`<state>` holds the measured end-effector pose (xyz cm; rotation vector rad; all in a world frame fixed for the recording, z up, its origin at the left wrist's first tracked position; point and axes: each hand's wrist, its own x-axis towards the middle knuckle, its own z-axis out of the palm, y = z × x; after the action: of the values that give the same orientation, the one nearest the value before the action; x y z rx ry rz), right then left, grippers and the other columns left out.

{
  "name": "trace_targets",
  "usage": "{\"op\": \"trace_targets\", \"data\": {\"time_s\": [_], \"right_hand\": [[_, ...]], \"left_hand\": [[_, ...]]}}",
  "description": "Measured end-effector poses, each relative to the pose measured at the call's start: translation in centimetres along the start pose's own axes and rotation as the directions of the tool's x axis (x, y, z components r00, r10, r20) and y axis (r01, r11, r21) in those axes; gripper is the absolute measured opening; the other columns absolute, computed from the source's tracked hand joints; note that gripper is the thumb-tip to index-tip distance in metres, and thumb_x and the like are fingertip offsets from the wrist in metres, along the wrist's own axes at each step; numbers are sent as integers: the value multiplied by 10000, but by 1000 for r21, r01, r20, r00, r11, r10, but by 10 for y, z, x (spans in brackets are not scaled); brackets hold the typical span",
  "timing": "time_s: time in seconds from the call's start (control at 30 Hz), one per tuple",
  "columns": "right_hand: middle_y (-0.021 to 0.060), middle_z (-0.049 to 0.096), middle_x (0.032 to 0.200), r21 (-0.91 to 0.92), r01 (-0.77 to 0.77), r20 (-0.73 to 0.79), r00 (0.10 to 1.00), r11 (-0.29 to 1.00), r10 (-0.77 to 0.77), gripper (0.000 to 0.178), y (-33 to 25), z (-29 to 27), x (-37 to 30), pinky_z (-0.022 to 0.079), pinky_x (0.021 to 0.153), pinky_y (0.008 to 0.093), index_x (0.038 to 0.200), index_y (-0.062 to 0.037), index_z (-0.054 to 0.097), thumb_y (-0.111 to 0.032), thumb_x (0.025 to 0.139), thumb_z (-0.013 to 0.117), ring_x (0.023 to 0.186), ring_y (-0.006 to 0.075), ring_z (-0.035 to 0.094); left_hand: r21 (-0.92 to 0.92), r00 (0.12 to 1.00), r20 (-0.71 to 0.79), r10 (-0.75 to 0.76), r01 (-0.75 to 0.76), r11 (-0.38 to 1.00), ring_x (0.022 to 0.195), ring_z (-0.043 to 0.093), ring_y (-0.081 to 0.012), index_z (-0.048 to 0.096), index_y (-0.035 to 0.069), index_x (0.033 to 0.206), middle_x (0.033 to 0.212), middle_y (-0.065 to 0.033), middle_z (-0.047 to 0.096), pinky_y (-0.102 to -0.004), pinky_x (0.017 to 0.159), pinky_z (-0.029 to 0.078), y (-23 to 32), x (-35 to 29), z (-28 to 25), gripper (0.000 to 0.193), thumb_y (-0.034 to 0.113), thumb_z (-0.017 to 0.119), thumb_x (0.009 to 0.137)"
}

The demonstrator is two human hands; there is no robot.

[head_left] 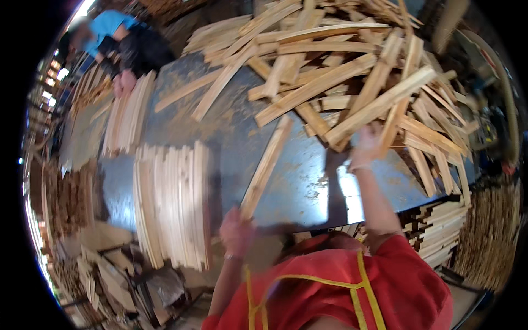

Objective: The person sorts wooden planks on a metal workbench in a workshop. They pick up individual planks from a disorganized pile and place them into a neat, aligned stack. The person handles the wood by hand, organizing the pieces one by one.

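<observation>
My left hand [236, 231] is closed around the near end of a wooden slat [268, 168], which slants away across the metal tabletop [231, 137]. My right hand [365, 147] reaches to the near side of a jumbled slat pile. Its blurred fingers meet the underside of a long pale slat [382, 104], and whether they grip it is unclear. Left of my left hand, a row of slats [173, 203] stands side by side, its near ends jutting past the table edge.
At the far left a person in a blue shirt [113, 25] handles another slat row [129, 115]. The loose pile [324, 55] covers the table's far right. Stacked boards [489, 236] stand below at right, and scrap pieces [113, 280] lie below at left.
</observation>
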<state>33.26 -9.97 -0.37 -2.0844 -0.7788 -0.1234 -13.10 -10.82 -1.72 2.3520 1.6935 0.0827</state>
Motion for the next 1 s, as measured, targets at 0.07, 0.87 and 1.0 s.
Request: {"op": "trace_targets", "data": {"time_s": [0.07, 0.87, 1.0], "right_hand": [[188, 653, 1405, 693, -280, -29, 910, 664, 414, 526, -3, -14, 45, 463, 1116, 386, 1477, 43, 563, -150, 1008, 704, 1256, 263, 621], [108, 749, 1030, 223, -710, 823, 505, 668, 261, 422, -113, 36, -204, 587, 771, 372, 1289, 9, 675, -168, 923, 787, 871, 213, 702], [124, 761, 1083, 202, -602, 941, 337, 773, 17, 491, -145, 47, -260, 572, 844, 373, 1346, -5, 666, -289, 953, 745, 947, 219, 699]], "left_hand": [[14, 996, 84, -20, 19, 1000, 1107, 690, -406, 554, 58, 1412, 1187, -191, 692, -528, 922, 553, 34, 26, 6, 725, 519, 752, 888], [144, 963, -269, -35, 77, 987, 1381, 538, -372, 565, 48, 1480, 1505, -211, 565, -510, 1135, 434, -114, -46, -27, 715, 318, 807, 865], [-338, 993, 103, -56, 88, 937, 1361, 579, -449, 487, -36, 1518, 1449, -283, 603, -549, 1150, 452, -39, -38, -40, 767, 341, 761, 908]]}}
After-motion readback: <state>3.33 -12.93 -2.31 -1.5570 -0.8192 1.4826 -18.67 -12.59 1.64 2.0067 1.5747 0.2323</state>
